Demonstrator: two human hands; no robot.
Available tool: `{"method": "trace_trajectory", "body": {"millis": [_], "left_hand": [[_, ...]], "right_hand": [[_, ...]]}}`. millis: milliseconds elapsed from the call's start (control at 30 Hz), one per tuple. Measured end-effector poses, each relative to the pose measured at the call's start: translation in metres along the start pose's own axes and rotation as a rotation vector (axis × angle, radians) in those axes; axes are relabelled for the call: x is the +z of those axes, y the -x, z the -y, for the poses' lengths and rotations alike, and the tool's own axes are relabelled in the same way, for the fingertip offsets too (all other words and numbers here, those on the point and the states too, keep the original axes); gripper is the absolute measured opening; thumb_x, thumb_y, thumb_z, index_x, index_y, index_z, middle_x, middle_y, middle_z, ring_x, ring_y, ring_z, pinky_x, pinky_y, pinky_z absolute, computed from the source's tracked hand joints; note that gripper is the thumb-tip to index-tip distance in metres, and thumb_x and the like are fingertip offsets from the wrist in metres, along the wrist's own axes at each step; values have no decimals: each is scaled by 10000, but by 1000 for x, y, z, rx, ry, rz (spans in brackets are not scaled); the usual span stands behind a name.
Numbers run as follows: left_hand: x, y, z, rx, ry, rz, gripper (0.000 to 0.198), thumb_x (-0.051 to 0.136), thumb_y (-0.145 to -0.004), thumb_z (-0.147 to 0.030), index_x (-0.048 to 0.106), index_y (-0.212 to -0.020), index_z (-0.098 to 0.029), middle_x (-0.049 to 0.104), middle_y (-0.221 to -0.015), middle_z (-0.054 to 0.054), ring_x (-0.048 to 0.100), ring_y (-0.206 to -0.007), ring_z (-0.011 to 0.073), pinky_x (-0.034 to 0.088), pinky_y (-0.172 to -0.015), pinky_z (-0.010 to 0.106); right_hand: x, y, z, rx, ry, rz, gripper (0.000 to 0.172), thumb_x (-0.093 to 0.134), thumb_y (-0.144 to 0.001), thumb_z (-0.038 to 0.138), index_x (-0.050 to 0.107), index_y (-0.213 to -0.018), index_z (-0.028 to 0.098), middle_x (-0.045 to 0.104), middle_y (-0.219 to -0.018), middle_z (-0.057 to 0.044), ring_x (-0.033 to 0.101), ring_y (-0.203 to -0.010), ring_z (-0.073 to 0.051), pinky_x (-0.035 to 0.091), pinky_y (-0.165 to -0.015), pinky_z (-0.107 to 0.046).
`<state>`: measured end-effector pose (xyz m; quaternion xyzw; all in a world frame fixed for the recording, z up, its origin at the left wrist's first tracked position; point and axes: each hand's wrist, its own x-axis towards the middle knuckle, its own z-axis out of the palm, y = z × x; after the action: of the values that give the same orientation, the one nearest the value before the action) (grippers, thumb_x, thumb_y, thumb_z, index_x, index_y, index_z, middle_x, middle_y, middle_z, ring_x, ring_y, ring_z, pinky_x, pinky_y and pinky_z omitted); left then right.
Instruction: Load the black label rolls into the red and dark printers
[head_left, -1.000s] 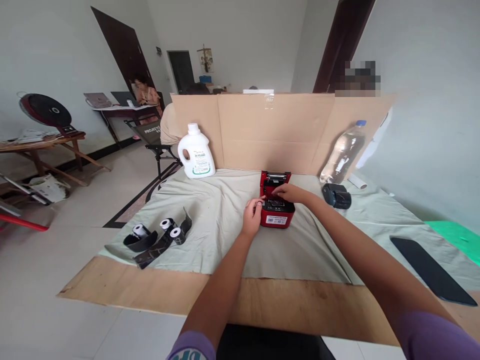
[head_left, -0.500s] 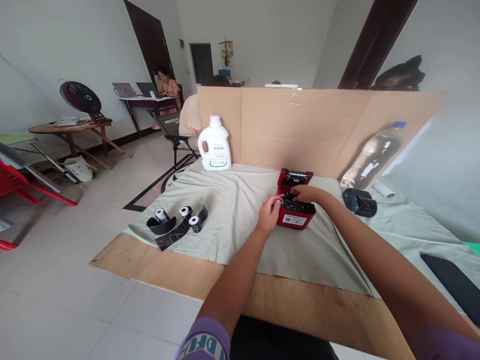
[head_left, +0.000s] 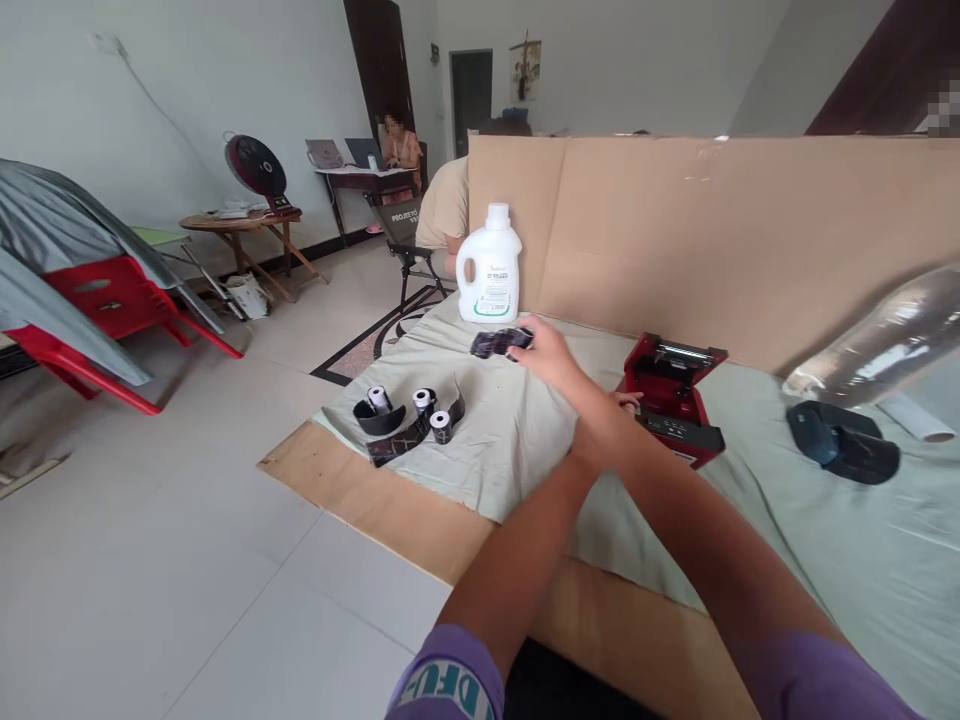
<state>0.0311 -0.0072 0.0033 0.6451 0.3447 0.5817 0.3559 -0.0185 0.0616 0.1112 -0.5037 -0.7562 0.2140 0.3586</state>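
My right hand point(head_left: 543, 350) grips a dark patterned strip point(head_left: 496, 343) above the cloth, below the white jug. The right forearm crosses over my left arm. Of my left hand point(head_left: 628, 401), only some fingers show, beside the red and black device point(head_left: 679, 435); the rest is behind the right forearm. The device stands with its lid raised. At the left of the cloth point(head_left: 465, 480) lie small white-cored rolls point(head_left: 441, 427) with dark strips point(head_left: 397, 443) unrolled around them.
A white jug point(head_left: 491, 268) stands before a cardboard panel point(head_left: 637, 220). To the right are a large clear bottle point(head_left: 877, 330), a dark device point(head_left: 840, 440) and a white roll point(head_left: 919, 418). Two people sit beyond the panel's left end.
My right hand has left the device and moved left with a dark strip in it. The view has turned left. My left hand stays by the device.
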Motion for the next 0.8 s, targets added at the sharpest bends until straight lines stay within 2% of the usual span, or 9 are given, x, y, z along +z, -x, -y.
{"method": "trace_trajectory", "body": {"millis": [67,133,267,367,467,533,600,700,800], "left_hand": [[0,1,-1,47,26,-14,219,469,-990,-228,683,-1038,-235,729,-1200,63,616,-1175,209,483,-1066,396],[-1,2,-2,79,14,-20,218,473,-990,-241,679,-1057,-267,724,-1221,19,591,-1217,189,489,-1065,368],[-4,3,-6,84,-58,-34,228,475,-976,-207,683,-1042,-270,736,-1197,-7,614,-1173,179,508,-1035,329],[-4,3,-8,93,-117,-26,253,460,-975,-193,689,-1050,-272,734,-1202,-19,621,-1160,180,498,-1048,322],[-3,3,-10,95,-143,-27,282,438,-982,-197,696,-1067,-275,730,-1205,-16,621,-1163,183,502,-1034,318],[-1,4,-10,104,-150,-36,304,420,-986,-194,696,-1091,-266,727,-1213,-5,617,-1167,188,501,-1027,323],[1,6,-10,111,-165,-42,322,405,-988,-190,689,-1126,-254,722,-1225,8,609,-1176,194,503,-1011,327],[4,10,-10,140,-217,-59,338,390,-998,-205,669,-1188,-224,722,-1225,30,601,-1175,205,503,-996,329],[5,13,-13,159,-275,-62,340,378,-1009,-213,659,-1199,-195,723,-1228,36,601,-1161,204,500,-996,323]], "right_hand": [[43,-21,7,12,184,-10,329,649,-838,227,594,-1162,211,705,-999,-70,671,-920,-260,527,-799,-368],[77,-29,5,49,326,10,340,606,-894,243,560,-1229,210,703,-1041,-110,662,-966,-287,514,-813,-384],[116,-22,-14,118,431,77,347,539,-955,237,526,-1301,214,685,-1113,-149,649,-1006,-285,496,-848,-389],[120,-18,-28,107,434,57,360,563,-951,289,560,-1302,212,653,-1160,-162,609,-1074,-311,492,-882,-421],[109,-18,-29,88,365,-60,482,599,-925,369,551,-1374,201,589,-1234,-178,548,-1152,-351,492,-911,-455],[99,-15,-22,5,245,-97,493,580,-929,371,557,-1388,192,580,-1218,-161,542,-1154,-331,487,-932,-441],[92,-5,-11,-168,102,-11,388,574,-927,341,647,-1279,192,618,-1122,-115,559,-1106,-283,474,-953,-402],[94,18,4,-451,-34,211,241,610,-893,283,738,-1086,216,669,-1005,-55,559,-1011,-231,452,-943,-354],[104,37,14,-571,-52,272,271,600,-881,226,734,-1115,204,697,-1002,-47,536,-947,-215,432,-932,-341]]}}
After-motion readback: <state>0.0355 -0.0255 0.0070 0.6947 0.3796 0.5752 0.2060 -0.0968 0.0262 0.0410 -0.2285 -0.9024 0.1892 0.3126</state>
